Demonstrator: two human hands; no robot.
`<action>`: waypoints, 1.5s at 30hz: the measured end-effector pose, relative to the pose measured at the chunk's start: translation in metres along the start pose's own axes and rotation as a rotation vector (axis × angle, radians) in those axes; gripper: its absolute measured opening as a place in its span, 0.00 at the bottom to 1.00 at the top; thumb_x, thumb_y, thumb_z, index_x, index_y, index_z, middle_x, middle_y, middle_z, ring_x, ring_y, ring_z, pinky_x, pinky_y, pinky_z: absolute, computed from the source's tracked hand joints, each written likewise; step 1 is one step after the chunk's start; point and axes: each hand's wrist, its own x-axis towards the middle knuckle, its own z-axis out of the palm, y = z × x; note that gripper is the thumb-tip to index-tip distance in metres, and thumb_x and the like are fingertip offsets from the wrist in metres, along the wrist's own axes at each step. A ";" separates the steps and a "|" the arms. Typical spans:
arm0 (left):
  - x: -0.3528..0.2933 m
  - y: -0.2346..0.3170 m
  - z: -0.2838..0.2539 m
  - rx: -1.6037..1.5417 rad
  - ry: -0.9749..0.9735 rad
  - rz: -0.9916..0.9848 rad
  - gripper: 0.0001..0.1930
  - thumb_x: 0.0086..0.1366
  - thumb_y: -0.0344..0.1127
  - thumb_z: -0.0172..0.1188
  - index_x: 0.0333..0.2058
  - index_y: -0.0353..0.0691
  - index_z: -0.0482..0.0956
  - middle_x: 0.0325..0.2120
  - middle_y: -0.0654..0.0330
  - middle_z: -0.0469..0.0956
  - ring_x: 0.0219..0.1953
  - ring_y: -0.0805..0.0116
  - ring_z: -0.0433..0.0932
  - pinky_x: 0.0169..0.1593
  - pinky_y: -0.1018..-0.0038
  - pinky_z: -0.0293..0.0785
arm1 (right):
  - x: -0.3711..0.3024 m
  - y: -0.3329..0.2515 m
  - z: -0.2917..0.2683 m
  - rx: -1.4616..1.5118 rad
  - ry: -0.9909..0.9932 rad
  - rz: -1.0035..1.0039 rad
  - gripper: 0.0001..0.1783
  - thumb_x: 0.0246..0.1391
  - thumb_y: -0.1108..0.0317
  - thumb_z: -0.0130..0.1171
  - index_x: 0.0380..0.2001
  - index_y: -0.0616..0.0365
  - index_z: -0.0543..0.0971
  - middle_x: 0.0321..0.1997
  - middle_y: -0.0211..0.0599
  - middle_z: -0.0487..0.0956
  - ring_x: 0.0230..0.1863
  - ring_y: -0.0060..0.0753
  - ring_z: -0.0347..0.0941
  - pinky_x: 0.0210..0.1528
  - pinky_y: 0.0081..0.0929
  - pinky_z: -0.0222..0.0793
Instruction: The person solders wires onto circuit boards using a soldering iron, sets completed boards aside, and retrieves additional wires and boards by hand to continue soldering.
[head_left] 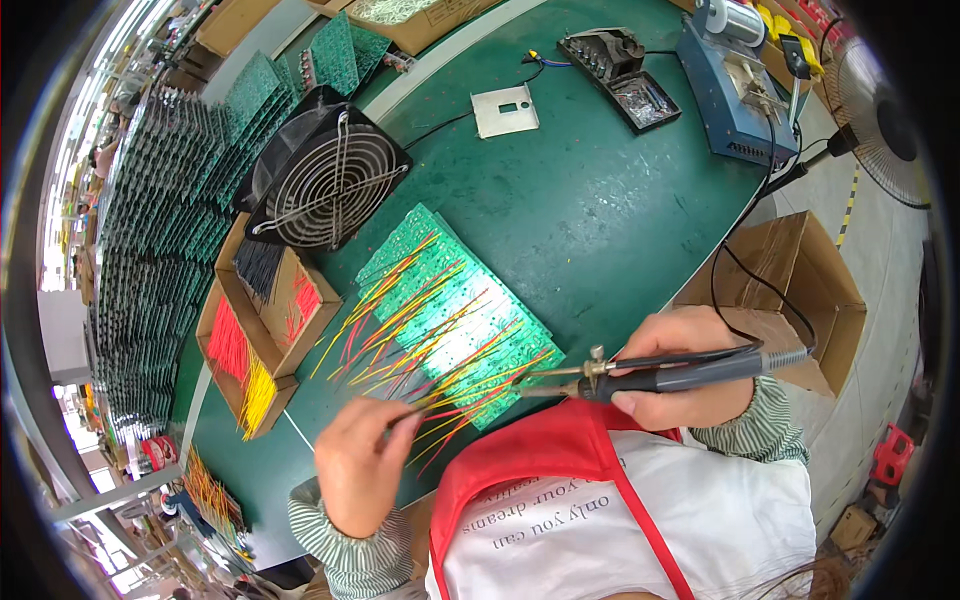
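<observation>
A green circuit board panel lies on the bench in front of me, with bright glare across its middle. Rows of red and yellow wires stick out from it toward the left. My right hand is wrapped around a soldering iron with a thin feed tube clamped along it. The iron's tip points left, over the panel's near right corner. My left hand is at the panel's near left side, thumb and fingers pinched on a thin wire among the loose wire ends.
A cardboard box holds red, yellow and black wires. Behind it stands a black fan, beside tall stacks of circuit boards. A white plate, a black tray and a blue solder feeder sit farther back. The iron's cable hangs near an open carton.
</observation>
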 end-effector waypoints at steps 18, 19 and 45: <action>-0.004 -0.009 0.032 -0.161 -0.239 0.098 0.06 0.53 0.30 0.64 0.29 0.35 0.79 0.24 0.57 0.76 0.21 0.61 0.73 0.26 0.69 0.70 | 0.004 0.005 0.028 -0.019 -0.114 0.062 0.09 0.41 0.70 0.66 0.25 0.59 0.76 0.17 0.30 0.76 0.16 0.20 0.72 0.19 0.20 0.65; -0.003 -0.009 0.032 -0.158 -0.245 0.092 0.06 0.53 0.30 0.64 0.29 0.35 0.79 0.24 0.57 0.76 0.21 0.60 0.73 0.26 0.69 0.70 | 0.005 0.006 0.028 -0.016 -0.116 0.068 0.09 0.41 0.70 0.66 0.25 0.59 0.76 0.17 0.30 0.76 0.16 0.21 0.72 0.19 0.21 0.65; -0.005 0.005 0.033 -0.149 -0.011 0.192 0.04 0.54 0.24 0.63 0.31 0.33 0.80 0.25 0.56 0.76 0.23 0.67 0.74 0.26 0.75 0.68 | -0.004 0.001 0.009 -0.058 -0.022 0.036 0.09 0.39 0.71 0.66 0.24 0.59 0.76 0.16 0.28 0.76 0.16 0.18 0.71 0.19 0.18 0.64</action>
